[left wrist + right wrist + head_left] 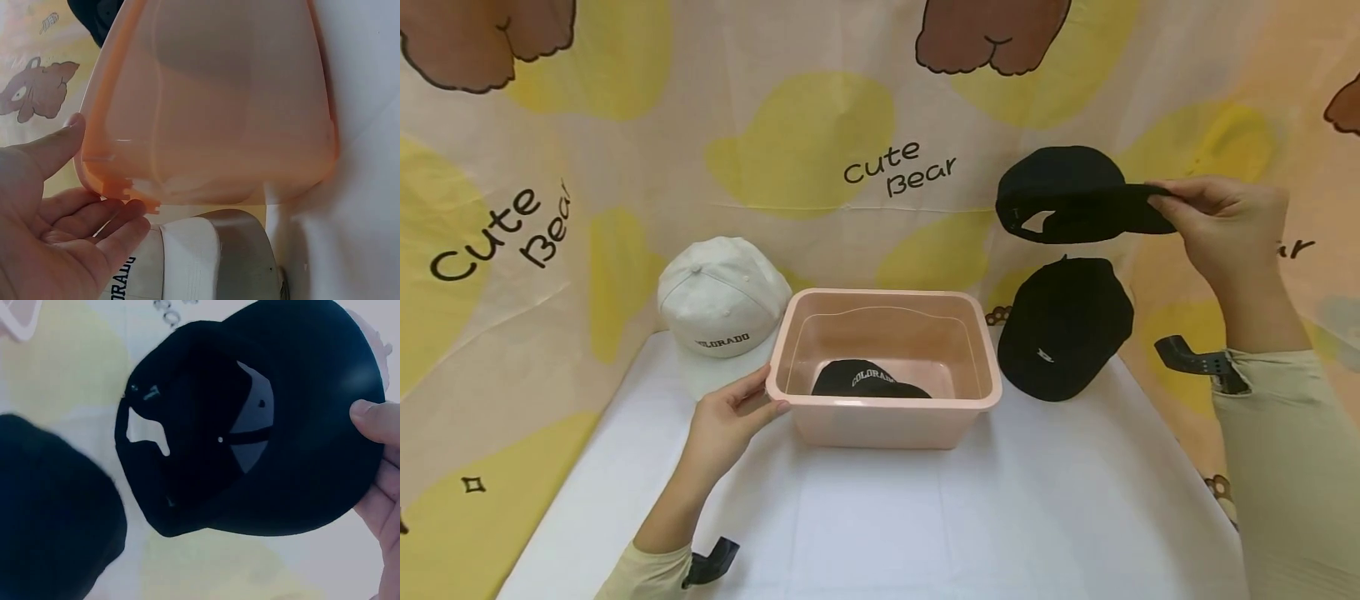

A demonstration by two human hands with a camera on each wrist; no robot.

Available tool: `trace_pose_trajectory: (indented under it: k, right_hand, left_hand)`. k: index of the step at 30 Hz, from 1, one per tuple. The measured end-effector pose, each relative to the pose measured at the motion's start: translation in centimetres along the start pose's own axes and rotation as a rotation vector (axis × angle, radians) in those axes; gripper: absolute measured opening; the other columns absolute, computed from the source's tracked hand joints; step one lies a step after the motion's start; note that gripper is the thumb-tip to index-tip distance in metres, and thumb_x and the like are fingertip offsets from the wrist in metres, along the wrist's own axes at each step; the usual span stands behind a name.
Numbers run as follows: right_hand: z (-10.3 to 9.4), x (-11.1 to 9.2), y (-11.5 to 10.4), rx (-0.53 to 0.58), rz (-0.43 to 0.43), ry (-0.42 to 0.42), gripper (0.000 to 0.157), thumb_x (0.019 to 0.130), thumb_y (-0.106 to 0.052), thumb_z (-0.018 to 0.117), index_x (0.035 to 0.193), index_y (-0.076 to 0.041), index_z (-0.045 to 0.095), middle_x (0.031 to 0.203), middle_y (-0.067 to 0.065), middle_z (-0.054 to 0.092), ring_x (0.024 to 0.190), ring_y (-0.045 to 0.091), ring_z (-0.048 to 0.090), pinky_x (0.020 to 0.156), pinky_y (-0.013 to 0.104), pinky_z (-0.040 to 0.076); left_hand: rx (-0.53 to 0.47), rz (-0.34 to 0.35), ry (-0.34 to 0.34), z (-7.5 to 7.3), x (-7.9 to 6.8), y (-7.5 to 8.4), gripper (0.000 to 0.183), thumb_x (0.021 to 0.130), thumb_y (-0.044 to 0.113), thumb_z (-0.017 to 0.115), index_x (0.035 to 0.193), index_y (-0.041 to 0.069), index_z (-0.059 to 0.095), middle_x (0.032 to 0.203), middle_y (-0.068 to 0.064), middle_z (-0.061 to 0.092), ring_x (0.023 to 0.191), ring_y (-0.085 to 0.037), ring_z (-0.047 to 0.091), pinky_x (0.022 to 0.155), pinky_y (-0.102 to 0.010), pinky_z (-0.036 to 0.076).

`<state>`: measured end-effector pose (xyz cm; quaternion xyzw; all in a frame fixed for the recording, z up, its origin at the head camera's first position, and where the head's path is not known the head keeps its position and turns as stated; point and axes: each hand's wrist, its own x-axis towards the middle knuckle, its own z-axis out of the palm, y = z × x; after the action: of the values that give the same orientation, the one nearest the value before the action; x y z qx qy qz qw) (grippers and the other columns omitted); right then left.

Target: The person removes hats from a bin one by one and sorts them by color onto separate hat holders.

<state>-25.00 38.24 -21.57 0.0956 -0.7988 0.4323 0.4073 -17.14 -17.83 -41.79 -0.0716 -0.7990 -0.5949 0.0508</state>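
My right hand [1236,229] pinches the brim of a black baseball cap [1060,192], holding it in the air to the right. In the right wrist view the inside of this cap [194,437] and its back strap opening face the camera. My left hand [726,425] grips the front left rim corner of a pink plastic bin [880,425], thumb on one side and fingers beneath. Inside the bin lies a black cap lettered COLORADO [868,381], partly hidden by the front wall. Another black cap [1067,329] stands right of the bin, below the held one.
A white cap [722,292] with COLORADO lettering stands left of the bin, close to my left hand. White cloth [880,517] covers the table. Behind it hangs a patterned curtain [805,125] with bear prints and yellow patches.
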Motion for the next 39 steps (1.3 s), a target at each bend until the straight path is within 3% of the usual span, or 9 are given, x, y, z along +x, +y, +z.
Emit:
trace_pose_trajectory:
  k: [6, 10, 16, 22, 25, 32, 39]
  right_hand:
    - [-0.8, 0.0, 1.6, -0.046, 0.051, 0.022, 0.017, 0.086, -0.005, 0.082, 0.102, 0.003, 0.080, 0.077, -0.034, 0.068, 0.072, -0.012, 0.066, 0.072, 0.002, 0.050]
    - [-1.0, -0.2, 2.9, -0.026, 0.117, -0.002, 0.021, 0.087, -0.008, 0.082, 0.104, 0.003, 0.079, 0.077, -0.030, 0.069, 0.074, -0.011, 0.067, 0.072, 0.001, 0.051]
    - [-1.1, -1.4, 4.5, -0.010, 0.139, -0.068, 0.023, 0.090, -0.011, 0.080, 0.109, 0.001, 0.078, 0.085, -0.029, 0.071, 0.080, -0.011, 0.068, 0.072, 0.001, 0.052]
    - [-0.7, -3.2, 5.9, -0.024, 0.064, -0.079, 0.019, 0.090, -0.005, 0.078, 0.108, 0.001, 0.079, 0.096, -0.019, 0.076, 0.081, -0.009, 0.070, 0.052, 0.002, 0.041]
    - [-0.6, -4.2, 6.5, -0.014, 0.029, -0.066, 0.018, 0.089, 0.001, 0.078, 0.106, 0.001, 0.079, 0.099, -0.015, 0.078, 0.086, -0.009, 0.071, 0.060, 0.001, 0.048]
    - [-0.7, -6.6, 7.1, -0.084, -0.126, 0.015, 0.018, 0.083, 0.009, 0.079, 0.097, -0.001, 0.081, 0.094, -0.015, 0.076, 0.080, -0.015, 0.067, 0.060, -0.001, 0.046]
    - [-0.8, -8.3, 8.1, -0.078, -0.227, 0.010, 0.026, 0.076, 0.020, 0.079, 0.095, 0.002, 0.081, 0.095, 0.008, 0.079, 0.086, -0.012, 0.068, 0.077, 0.004, 0.053]
  left_hand:
    - [-0.029, 0.006, 0.009, 0.2, 0.0, -0.3, 0.073, 0.085, 0.026, 0.086, 0.146, 0.004, 0.055, 0.142, -0.017, 0.061, 0.128, -0.027, 0.061, 0.093, -0.016, 0.055]
    - [-0.042, 0.015, 0.020, 0.2, -0.1, -0.6, 0.073, 0.086, 0.025, 0.086, 0.147, 0.003, 0.053, 0.143, -0.017, 0.059, 0.129, -0.027, 0.060, 0.093, -0.017, 0.056]
    - [-0.071, 0.042, 0.021, 0.2, -0.1, -0.8, 0.071, 0.086, 0.021, 0.085, 0.147, 0.001, 0.053, 0.144, -0.019, 0.058, 0.129, -0.030, 0.060, 0.093, -0.020, 0.056]
    - [-0.084, 0.045, 0.019, 0.3, -0.1, -0.8, 0.071, 0.086, 0.020, 0.085, 0.146, -0.001, 0.053, 0.143, -0.020, 0.059, 0.128, -0.031, 0.061, 0.092, -0.020, 0.057]
    - [-0.089, 0.042, 0.019, 0.3, -0.1, -0.8, 0.071, 0.086, 0.019, 0.085, 0.146, -0.001, 0.053, 0.142, -0.020, 0.059, 0.127, -0.031, 0.061, 0.092, -0.020, 0.057]
    - [-0.091, 0.056, 0.016, 0.3, 0.0, -1.0, 0.070, 0.086, 0.018, 0.085, 0.146, 0.000, 0.053, 0.142, -0.020, 0.059, 0.127, -0.031, 0.061, 0.092, -0.020, 0.057]
    - [-0.092, 0.057, 0.020, 0.2, 0.1, -1.2, 0.070, 0.085, 0.018, 0.085, 0.146, 0.001, 0.054, 0.142, -0.018, 0.060, 0.126, -0.030, 0.062, 0.092, -0.020, 0.057]
